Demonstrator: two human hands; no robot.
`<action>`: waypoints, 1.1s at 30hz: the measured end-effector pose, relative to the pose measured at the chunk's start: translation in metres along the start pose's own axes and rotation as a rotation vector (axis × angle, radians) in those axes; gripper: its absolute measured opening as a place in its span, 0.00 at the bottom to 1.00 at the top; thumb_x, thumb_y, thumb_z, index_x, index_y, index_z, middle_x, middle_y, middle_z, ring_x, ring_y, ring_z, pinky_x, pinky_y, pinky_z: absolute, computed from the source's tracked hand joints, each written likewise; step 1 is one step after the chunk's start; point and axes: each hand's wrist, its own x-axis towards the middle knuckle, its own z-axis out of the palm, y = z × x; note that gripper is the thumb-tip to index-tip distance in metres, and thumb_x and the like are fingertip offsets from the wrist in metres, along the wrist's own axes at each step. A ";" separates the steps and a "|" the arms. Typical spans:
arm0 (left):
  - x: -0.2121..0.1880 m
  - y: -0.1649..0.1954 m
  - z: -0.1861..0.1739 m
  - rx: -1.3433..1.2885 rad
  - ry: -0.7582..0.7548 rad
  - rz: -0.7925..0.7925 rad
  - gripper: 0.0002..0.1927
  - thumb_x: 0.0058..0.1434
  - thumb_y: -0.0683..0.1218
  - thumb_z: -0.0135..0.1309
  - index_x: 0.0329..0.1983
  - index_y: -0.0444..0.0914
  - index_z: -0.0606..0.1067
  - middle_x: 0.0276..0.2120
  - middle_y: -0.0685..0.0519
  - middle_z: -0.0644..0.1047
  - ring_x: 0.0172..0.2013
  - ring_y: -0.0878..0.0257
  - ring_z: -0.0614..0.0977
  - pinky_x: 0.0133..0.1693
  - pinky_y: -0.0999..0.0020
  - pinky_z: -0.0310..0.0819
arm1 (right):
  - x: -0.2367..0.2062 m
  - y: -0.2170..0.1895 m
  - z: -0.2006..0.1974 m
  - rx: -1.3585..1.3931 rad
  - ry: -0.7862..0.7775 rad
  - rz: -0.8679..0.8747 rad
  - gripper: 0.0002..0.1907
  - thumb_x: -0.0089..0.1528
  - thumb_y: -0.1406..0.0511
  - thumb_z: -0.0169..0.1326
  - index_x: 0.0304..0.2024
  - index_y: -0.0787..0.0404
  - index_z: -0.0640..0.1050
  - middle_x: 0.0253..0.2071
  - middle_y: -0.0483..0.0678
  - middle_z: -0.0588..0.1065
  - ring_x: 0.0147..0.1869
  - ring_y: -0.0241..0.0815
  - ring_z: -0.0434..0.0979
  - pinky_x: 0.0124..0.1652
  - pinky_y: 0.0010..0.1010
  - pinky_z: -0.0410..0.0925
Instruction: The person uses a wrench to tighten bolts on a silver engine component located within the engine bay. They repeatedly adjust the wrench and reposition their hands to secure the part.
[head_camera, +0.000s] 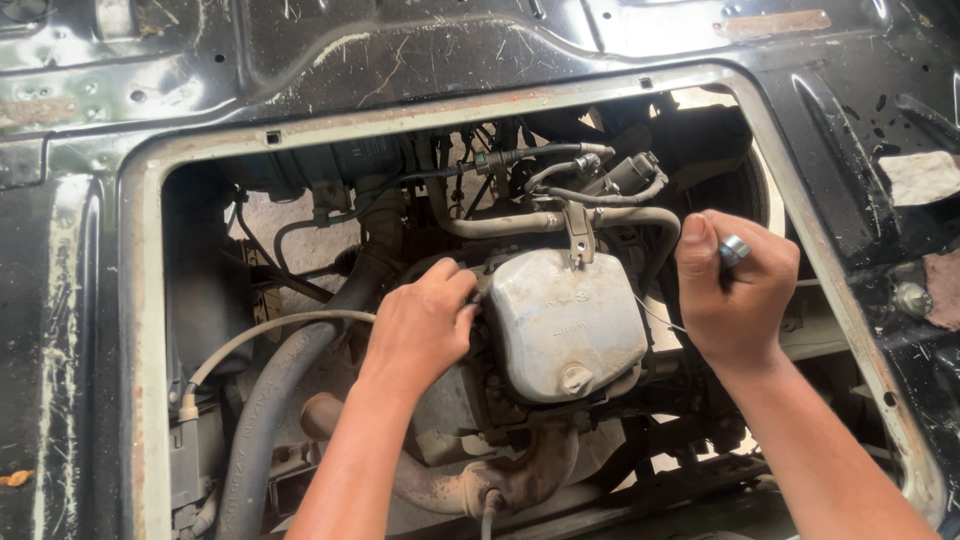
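Your left hand (425, 325) pinches fastener left of dull grey metal engine cover (565, 325); right hand (735, 285) fisted around shiny steel tool (734, 249), right of cover. Loosening underway; needs steady turning.

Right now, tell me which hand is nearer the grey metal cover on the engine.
Left. The left hand touches the grey cover's left edge, fingers curled against it. The right hand is off to the cover's right, apart from it, closed on a small shiny metal tool.

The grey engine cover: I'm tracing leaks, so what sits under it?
Under the cover a rusty pipe curves across, with dark engine parts above it. The left hand hides the cover's left edge; what lies inside the cover cannot be seen.
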 end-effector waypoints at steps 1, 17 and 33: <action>0.000 0.000 0.000 0.032 -0.001 0.005 0.10 0.55 0.44 0.62 0.40 0.38 0.77 0.37 0.50 0.76 0.37 0.47 0.82 0.38 0.55 0.75 | 0.000 0.000 0.000 -0.002 0.003 0.005 0.31 0.76 0.58 0.47 0.19 0.59 0.59 0.18 0.38 0.56 0.18 0.29 0.53 0.23 0.26 0.45; -0.001 0.001 -0.009 -0.179 0.033 -0.147 0.12 0.52 0.40 0.53 0.40 0.37 0.79 0.38 0.50 0.77 0.35 0.50 0.82 0.40 0.57 0.75 | -0.001 0.001 -0.001 0.006 -0.004 0.003 0.32 0.77 0.57 0.47 0.19 0.59 0.59 0.18 0.38 0.56 0.19 0.29 0.53 0.23 0.26 0.44; -0.001 0.004 -0.006 -0.143 -0.006 -0.129 0.11 0.56 0.44 0.60 0.37 0.37 0.72 0.37 0.48 0.76 0.36 0.46 0.81 0.37 0.53 0.73 | -0.002 -0.001 -0.002 0.000 -0.011 0.014 0.31 0.77 0.58 0.47 0.20 0.60 0.59 0.16 0.39 0.56 0.19 0.29 0.53 0.24 0.26 0.45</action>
